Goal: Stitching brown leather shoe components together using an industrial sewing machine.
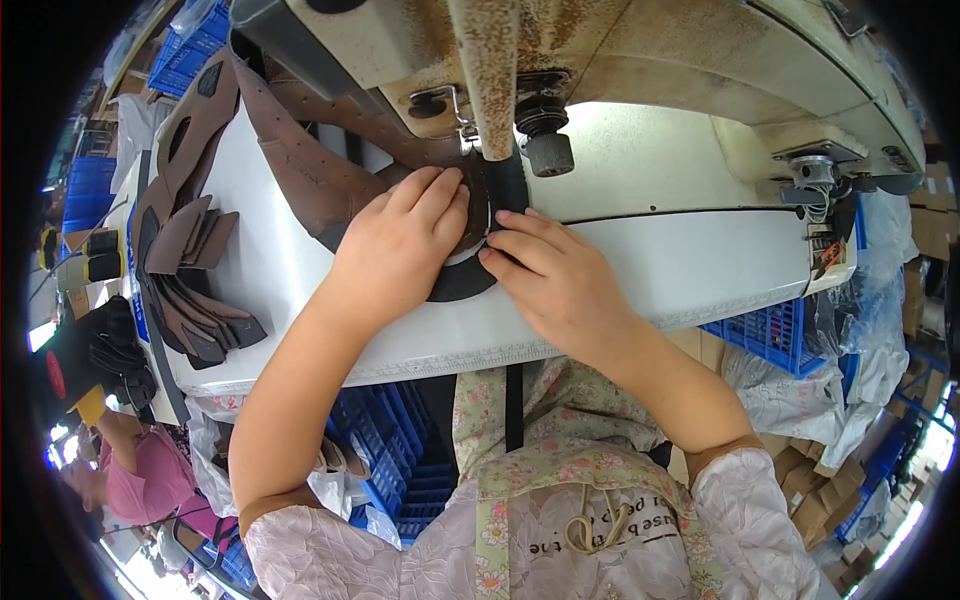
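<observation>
My left hand (pixel 400 245) lies flat on a brown leather shoe piece (pixel 310 175) on the white sewing table (pixel 650 265), fingers pressing it close to the needle area. My right hand (pixel 555 275) presses the dark curved edge of the same piece (pixel 462 283) from the right, fingertips near the presser foot (pixel 480 150). The worn cream sewing machine (pixel 620 50) arches over both hands. The needle itself is hidden behind the machine head.
A stack of brown and black cut leather pieces (pixel 190 270) lies at the table's left end. Blue plastic crates (pixel 770 335) stand under and beside the table. Another person in pink (pixel 140 470) sits at lower left. Cardboard boxes (pixel 830 490) are at lower right.
</observation>
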Motion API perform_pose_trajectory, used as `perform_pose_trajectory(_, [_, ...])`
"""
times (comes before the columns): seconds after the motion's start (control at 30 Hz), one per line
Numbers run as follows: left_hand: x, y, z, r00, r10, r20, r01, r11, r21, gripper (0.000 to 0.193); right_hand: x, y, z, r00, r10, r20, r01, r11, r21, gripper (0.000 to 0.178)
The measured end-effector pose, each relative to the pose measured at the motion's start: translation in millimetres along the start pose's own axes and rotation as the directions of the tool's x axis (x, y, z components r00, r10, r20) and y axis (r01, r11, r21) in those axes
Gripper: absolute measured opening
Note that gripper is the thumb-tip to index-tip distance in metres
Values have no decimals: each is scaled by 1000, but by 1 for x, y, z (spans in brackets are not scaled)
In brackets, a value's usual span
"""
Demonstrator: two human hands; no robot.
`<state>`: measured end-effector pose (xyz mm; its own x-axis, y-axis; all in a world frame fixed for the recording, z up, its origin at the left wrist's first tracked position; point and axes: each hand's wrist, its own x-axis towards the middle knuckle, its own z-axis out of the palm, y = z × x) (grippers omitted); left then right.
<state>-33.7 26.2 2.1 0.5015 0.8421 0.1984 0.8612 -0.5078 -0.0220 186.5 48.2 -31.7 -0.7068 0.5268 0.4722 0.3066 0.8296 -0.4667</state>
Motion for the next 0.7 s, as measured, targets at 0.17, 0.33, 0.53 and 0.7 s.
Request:
perform_pose_trajectory(0.17, [1,-1,1,1000,-6,-9,5,1000,-8,40,2,0,1,1000,4,16,-4,1000,0,23])
perform_pose_trajectory(0.33, [1,-4,2,1000,-11,-4,11,1000,-5,40,3,0,3,1000,10,21,-10,1000,-3,23])
perform_pose_trajectory(0.53, [4,-6,4,1000,-5,-14,5,1000,-9,42,9,1,1,1000,11,-17,-11,1000,-17,22])
perform_pose_trajectory(0.7, [4,-6,4,1000,-11,-3,11,1000,5,47,10,5,4,1000,-3,-4,3,1000,-12,22])
